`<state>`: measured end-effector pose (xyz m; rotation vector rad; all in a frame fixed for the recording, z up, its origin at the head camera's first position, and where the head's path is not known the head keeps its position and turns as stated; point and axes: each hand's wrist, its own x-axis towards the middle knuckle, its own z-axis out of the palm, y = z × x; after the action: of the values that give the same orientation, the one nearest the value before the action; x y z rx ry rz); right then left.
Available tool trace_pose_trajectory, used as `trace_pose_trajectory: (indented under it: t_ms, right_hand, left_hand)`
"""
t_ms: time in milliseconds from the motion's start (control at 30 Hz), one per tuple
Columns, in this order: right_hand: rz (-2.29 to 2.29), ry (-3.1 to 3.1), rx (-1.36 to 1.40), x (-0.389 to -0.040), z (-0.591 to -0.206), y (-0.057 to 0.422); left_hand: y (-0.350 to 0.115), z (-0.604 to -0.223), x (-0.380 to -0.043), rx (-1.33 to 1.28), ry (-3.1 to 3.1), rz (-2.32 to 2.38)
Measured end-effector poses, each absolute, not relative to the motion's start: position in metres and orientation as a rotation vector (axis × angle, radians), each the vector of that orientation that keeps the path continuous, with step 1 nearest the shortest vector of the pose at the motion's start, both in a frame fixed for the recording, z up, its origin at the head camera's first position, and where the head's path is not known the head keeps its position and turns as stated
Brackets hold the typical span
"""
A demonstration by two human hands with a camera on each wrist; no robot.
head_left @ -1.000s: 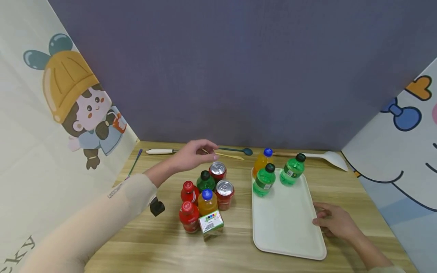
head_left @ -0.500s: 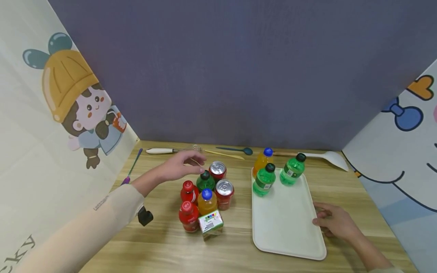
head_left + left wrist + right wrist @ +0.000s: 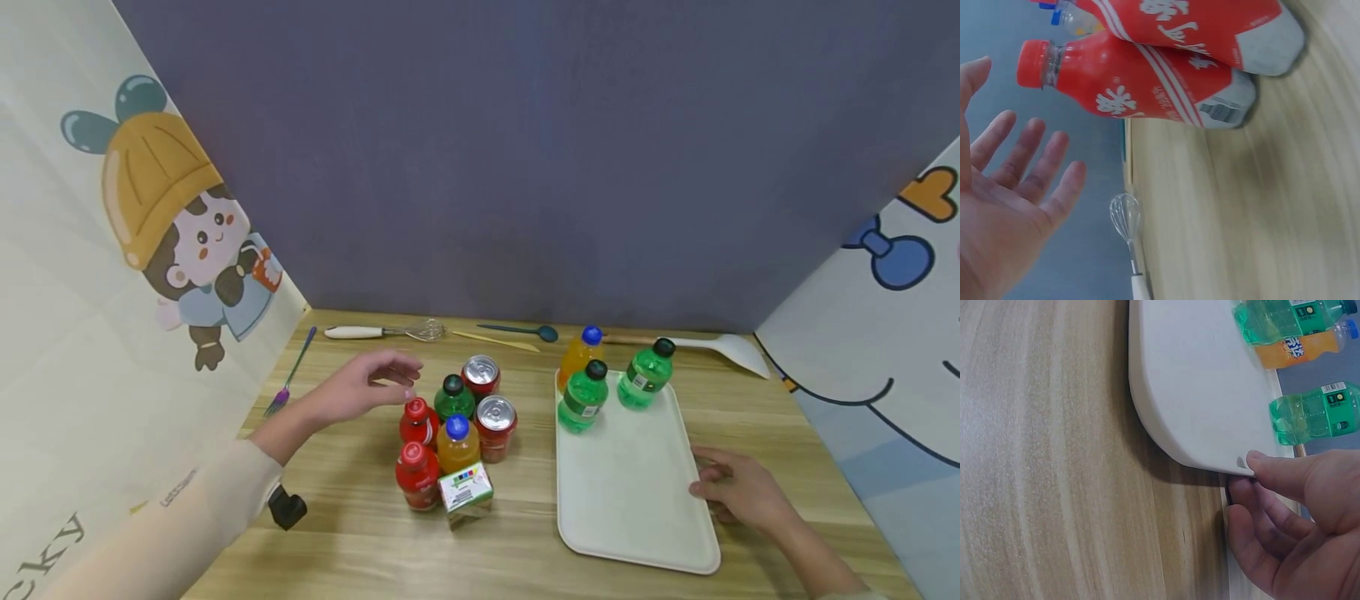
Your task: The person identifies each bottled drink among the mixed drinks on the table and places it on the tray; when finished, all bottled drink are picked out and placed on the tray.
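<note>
My left hand [image 3: 367, 385] hovers at the cap of the rear red bottle [image 3: 417, 429], fingers loosely spread and holding nothing. In the left wrist view the palm lies beside that bottle's red cap [image 3: 1033, 64]. The group it belongs to has another red bottle [image 3: 418, 483], a green bottle [image 3: 454, 405], an orange drink bottle [image 3: 458, 452], two red cans [image 3: 495, 427] and a small carton [image 3: 467, 493]. At the right, my right hand [image 3: 742, 492] pinches the long edge of a white tray [image 3: 633, 500], thumb on top. Two green bottles [image 3: 583, 402] and one orange drink bottle [image 3: 576, 365] stand at the tray's far end.
Along the back wall lie a whisk [image 3: 360, 332], a dark spoon [image 3: 546, 333], a thin yellow utensil [image 3: 498, 341] and a large white ladle-like spoon [image 3: 738, 353]. A purple fork [image 3: 279, 400] lies near the left wall. Bare wood separates the drinks from the tray.
My left hand has moved left and toward me, from beyond the rear can, past the green bottle, to the rear red bottle. The right hand and tray stay in place.
</note>
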<state>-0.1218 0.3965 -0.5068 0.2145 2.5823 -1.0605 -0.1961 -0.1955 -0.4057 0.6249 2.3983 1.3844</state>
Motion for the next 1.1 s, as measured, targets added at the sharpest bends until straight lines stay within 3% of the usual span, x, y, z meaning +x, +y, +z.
trace_pose_trajectory:
  t_ms: [533,1100]
  right_hand:
    - [-1.064,2.581,0.21,-0.121,-0.506,0.396]
    - [-1.074,2.576,0.231,-0.121,-0.506,0.396]
  left_hand:
    - [-0.213,-0.437,-0.174,0.586,2.341,1.463]
    - [-0.2,-0.455,-0.168,0.556,2.289,1.509]
